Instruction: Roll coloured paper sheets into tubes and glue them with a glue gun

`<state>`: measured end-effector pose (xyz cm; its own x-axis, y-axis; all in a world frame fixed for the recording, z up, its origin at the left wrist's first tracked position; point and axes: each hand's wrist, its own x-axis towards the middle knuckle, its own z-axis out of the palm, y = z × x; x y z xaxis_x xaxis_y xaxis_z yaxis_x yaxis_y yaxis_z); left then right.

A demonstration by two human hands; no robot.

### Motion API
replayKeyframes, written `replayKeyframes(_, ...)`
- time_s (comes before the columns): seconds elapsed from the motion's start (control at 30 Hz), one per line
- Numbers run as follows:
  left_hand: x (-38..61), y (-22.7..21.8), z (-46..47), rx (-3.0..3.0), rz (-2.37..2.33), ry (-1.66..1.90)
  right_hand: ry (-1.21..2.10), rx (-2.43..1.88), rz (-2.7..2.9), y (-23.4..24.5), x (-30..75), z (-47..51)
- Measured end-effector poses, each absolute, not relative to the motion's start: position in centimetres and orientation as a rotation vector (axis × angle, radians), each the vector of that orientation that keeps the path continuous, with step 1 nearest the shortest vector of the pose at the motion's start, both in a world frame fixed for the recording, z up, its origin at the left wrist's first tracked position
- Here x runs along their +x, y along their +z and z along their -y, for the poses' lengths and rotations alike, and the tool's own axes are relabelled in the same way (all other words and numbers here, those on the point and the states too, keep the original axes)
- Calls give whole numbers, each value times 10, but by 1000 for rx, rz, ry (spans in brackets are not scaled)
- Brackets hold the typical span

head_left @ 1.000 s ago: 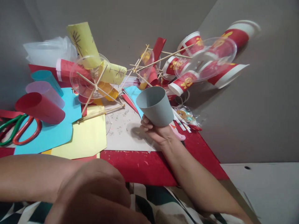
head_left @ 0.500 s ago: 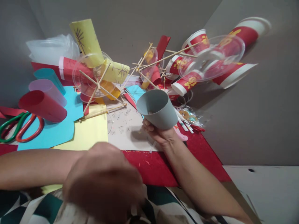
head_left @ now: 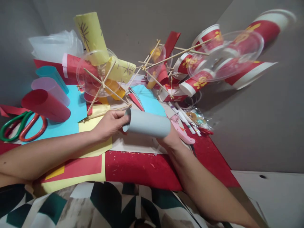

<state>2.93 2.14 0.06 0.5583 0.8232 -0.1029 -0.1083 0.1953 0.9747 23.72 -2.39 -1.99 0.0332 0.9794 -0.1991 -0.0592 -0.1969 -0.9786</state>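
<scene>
Here, my left hand grips the open left end of a grey tube between thumb and fingers. The tube is on its side, running left to right. My right hand meets its right end — fingers hidden behind it, so I cannot tell how they close. Beyond the tube is blue paper; well left of it, a red cylinder and scissors handles.
</scene>
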Motion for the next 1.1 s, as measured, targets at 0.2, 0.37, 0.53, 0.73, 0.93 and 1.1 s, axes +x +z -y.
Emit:
replayKeyframes(0.2, 30, -4, -25, 1252, -796, 734, 1049, -1284, 1186, -25, 235, 22)
replayKeyframes(0.37, 29, -4, -25, 1281, -794, 784, 1098, -1254, 1113, -28, 231, 21)
replayKeyframes(0.53, 27, -5, -26, 1305, -777, 825, 1178, -1235, 1078, -23, 227, 22)
replayKeyframes(0.73, 29, -3, -26, 1264, -750, 738, 1208, -1213, 1087, -11, 224, 26)
replayKeyframes(0.93, 30, 4, -25, 1298, -754, 637, 1293, -1223, 1103, -7, 221, 28)
replayKeyframes(1.1, 29, 2, -26, 1296, -750, 611, 1284, -1232, 1068, -14, 222, 27)
